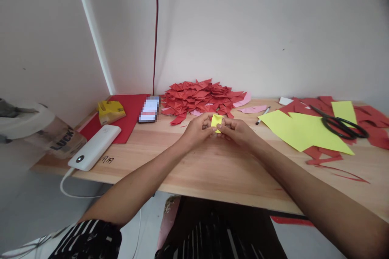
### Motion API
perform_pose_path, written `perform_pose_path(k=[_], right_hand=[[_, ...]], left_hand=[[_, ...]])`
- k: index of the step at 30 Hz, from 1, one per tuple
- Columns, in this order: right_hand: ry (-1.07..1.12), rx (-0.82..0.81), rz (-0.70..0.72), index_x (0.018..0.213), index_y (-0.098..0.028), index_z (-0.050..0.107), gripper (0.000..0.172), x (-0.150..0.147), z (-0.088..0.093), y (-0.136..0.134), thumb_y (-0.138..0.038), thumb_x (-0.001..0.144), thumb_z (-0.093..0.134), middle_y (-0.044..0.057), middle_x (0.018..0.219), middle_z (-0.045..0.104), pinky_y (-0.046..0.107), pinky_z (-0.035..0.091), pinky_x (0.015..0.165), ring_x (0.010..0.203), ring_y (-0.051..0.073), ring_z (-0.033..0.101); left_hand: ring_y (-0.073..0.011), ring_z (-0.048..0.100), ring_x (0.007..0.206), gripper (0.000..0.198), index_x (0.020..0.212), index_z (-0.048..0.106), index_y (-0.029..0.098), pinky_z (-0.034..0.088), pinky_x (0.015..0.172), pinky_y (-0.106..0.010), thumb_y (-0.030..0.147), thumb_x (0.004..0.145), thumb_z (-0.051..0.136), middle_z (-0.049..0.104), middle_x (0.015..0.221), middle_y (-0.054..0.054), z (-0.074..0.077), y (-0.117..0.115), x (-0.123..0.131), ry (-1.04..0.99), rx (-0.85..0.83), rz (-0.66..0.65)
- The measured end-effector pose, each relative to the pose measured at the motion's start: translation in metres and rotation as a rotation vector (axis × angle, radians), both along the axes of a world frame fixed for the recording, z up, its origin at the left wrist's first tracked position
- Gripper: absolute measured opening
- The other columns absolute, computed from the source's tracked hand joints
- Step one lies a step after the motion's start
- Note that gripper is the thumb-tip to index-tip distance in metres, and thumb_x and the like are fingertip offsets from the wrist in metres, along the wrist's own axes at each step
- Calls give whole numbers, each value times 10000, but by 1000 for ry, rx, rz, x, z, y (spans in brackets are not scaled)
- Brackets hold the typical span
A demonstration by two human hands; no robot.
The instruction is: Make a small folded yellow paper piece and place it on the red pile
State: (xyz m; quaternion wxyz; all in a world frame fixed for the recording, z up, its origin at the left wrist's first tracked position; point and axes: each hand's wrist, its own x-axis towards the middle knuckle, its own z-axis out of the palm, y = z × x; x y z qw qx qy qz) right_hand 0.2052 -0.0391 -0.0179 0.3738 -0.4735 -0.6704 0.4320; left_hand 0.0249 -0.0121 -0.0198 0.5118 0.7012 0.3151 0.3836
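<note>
A small yellow paper square (216, 120) with creases is pinched between my two hands above the middle of the wooden table. My left hand (199, 130) grips its left edge, thumb in front. On the right edge, my right hand (238, 130) is closed with its thumb pressed on the lower corner. Just behind them lies a heap of folded red paper pieces (200, 95). Some fingertips are hidden behind the yellow paper.
Right: yellow sheet (304, 129), black scissors (342, 126), red paper scraps (325, 156) and a marker (263, 115). Left: phone (149, 109), white power bank (95, 147) with a cable, yellow packet (111, 112) on red paper (133, 113), and a plastic cup (57, 133).
</note>
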Motion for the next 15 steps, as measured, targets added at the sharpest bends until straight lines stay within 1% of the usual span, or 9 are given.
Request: perform_pose_path(k=[2, 4, 6, 7, 9, 11, 13, 15], right_hand=[[13, -9, -22, 728, -190, 542, 339, 1, 0, 0, -512, 822, 593, -2, 663, 601, 242, 339, 504, 536, 108, 471], [45, 4, -66, 823, -194, 544, 310, 1, 1, 1, -493, 806, 623, -7, 697, 607, 244, 365, 529, 570, 117, 503], [44, 66, -123, 922, -193, 561, 306, 2, 3, 1, -465, 805, 636, 4, 762, 621, 251, 394, 574, 636, 129, 536], [19, 109, -152, 935, -190, 575, 293, 3, 5, 0, -453, 815, 626, 7, 769, 618, 253, 398, 590, 653, 131, 538], [-50, 185, -208, 869, -186, 594, 243, 5, 9, -1, -428, 840, 594, -1, 715, 594, 254, 392, 596, 632, 126, 520], [-84, 214, -248, 778, -188, 576, 235, 6, 12, -1, -413, 846, 578, -12, 641, 571, 255, 385, 580, 581, 119, 499], [-57, 197, -252, 751, -191, 554, 243, 7, 15, -2, -416, 838, 584, -8, 626, 589, 255, 389, 564, 552, 115, 502], [-3, 164, -239, 765, -194, 542, 256, 7, 16, -2, -435, 827, 600, -2, 625, 610, 253, 391, 542, 533, 113, 506]], left_hand=[[-108, 541, 613, 397, 1172, 530, 157, 404, 633, -225, 207, 785, 608, 563, 659, 39, 2, 0, -2, 36, 51, 49], [-105, 510, 614, 345, 1133, 560, 161, 376, 623, -221, 211, 794, 597, 540, 652, 46, 6, -1, -4, 117, 146, 80], [-107, 495, 631, 271, 1070, 606, 171, 356, 614, -221, 207, 802, 583, 541, 678, 37, 10, -3, -5, 196, 230, 57], [-109, 497, 638, 242, 1045, 619, 176, 356, 614, -222, 201, 810, 568, 549, 693, 32, 12, -4, -6, 216, 247, 29], [-110, 519, 647, 237, 1042, 615, 179, 377, 633, -225, 180, 817, 543, 575, 717, 26, 13, -5, -6, 208, 241, -13], [-112, 550, 654, 274, 1082, 581, 178, 408, 662, -232, 157, 814, 530, 597, 730, 24, 12, -5, -5, 166, 210, -23], [-111, 575, 661, 297, 1107, 543, 178, 429, 686, -236, 143, 812, 525, 604, 731, 24, 11, -3, -5, 116, 180, -18], [-106, 594, 677, 267, 1082, 528, 177, 438, 688, -232, 145, 818, 517, 614, 763, 11, 11, -1, -5, 72, 144, -33]])
